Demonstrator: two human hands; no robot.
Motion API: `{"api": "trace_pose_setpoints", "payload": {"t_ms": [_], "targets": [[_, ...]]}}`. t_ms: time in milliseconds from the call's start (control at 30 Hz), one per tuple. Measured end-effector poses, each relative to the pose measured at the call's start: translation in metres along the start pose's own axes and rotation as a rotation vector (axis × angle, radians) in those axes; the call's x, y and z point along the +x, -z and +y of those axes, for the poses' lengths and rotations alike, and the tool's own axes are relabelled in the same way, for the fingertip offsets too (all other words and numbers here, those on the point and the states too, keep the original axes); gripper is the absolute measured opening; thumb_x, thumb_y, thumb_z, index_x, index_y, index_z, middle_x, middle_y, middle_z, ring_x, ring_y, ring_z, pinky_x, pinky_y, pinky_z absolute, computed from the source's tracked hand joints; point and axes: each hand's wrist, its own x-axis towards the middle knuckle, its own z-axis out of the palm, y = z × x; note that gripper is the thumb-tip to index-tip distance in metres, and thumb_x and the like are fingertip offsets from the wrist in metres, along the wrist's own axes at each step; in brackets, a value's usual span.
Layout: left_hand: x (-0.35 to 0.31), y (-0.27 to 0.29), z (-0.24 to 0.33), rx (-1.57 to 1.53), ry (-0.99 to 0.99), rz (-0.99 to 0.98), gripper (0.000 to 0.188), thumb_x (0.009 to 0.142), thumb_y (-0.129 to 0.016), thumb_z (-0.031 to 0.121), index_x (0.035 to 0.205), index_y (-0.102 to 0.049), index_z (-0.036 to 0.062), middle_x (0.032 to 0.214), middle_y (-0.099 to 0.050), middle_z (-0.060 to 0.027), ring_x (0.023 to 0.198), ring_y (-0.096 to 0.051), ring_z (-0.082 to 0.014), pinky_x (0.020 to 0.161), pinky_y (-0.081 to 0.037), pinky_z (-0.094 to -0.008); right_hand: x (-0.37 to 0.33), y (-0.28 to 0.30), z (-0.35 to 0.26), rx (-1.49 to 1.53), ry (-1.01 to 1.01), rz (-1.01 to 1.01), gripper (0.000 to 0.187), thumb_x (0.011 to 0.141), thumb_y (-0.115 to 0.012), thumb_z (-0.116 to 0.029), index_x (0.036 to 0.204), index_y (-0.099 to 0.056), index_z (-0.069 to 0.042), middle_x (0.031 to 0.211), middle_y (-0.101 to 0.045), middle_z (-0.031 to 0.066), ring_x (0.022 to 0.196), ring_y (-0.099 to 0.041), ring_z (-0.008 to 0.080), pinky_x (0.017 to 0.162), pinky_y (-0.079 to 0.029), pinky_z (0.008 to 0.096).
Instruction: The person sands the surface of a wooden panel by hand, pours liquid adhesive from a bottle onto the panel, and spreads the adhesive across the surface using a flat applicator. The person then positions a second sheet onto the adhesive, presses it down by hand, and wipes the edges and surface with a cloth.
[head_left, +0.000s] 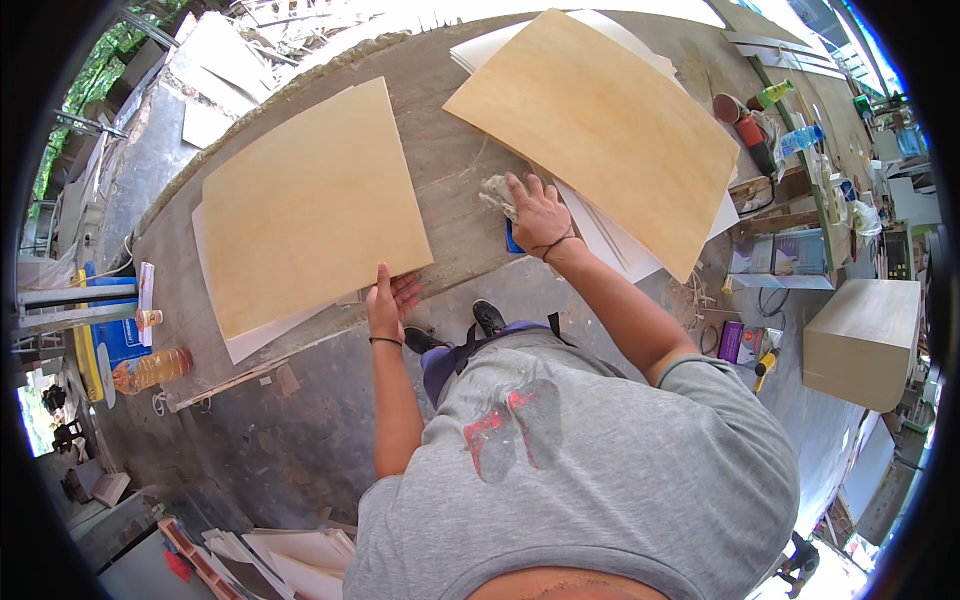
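My left hand (386,303) is at the near right corner of a light tan plywood board (310,215). Its thumb lies over the board's edge, and the fingers reach below it. Under that board a white sheet (262,338) sticks out on the left and near sides. My right hand (541,217) is closed over a crumpled, greyish-white rag (498,196) on the workbench, between the two boards. A small blue object (513,240) shows beside that wrist. Farther right, a second plywood board (600,135) lies askew on white sheets (610,243).
The worn workbench (450,165) spans the view. At its left end are a bottle of amber liquid (160,370) and a blue-and-yellow object (115,330). On the right are a red-and-black power tool (755,140), bottles (800,140) and a pale wooden box (862,342). Panels (290,560) stand behind me.
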Motion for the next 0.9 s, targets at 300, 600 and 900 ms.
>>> {"api": "trace_pose_setpoints", "payload": {"t_ms": [300, 600, 900], "targets": [[-0.007, 0.001, -0.018, -0.116, -0.003, 0.051, 0.067, 0.086, -0.053, 0.057, 0.121, -0.043, 0.0006, 0.106, -0.061, -0.0150, 0.088, -0.063, -0.0223, 0.070, -0.050, -0.0316, 0.018, -0.018, -0.013, 0.071, -0.024, 0.018, 0.062, 0.070, -0.056, -0.009, 0.131, -0.044, -0.014, 0.128, -0.041, 0.0198, 0.111, -0.044, 0.0447, 0.088, -0.046, 0.0500], [-0.065, 0.022, -0.023, -0.133, 0.051, 0.123, 0.062, 0.085, -0.056, 0.055, 0.117, -0.047, 0.0029, 0.105, -0.062, -0.0119, 0.089, -0.062, -0.0182, 0.071, -0.050, -0.0304, 0.016, -0.045, 0.010, 0.101, 0.003, -0.088, 0.069, 0.069, -0.059, -0.019, 0.135, -0.041, -0.009, 0.140, -0.034, 0.0238, 0.131, -0.030, 0.0382, 0.109, -0.023, 0.0471], [-0.177, 0.100, -0.150, 0.440, 0.214, 0.372, 0.068, 0.084, -0.051, 0.060, 0.123, -0.054, 0.0049, 0.117, -0.060, -0.0121, 0.104, -0.058, -0.0271, 0.087, -0.044, -0.0306, 0.007, 0.028, 0.003, 0.186, 0.285, -0.079, 0.063, 0.070, -0.069, -0.016, 0.128, -0.046, -0.006, 0.130, -0.044, 0.0181, 0.121, -0.041, 0.0355, 0.101, -0.034, 0.0432]]}}
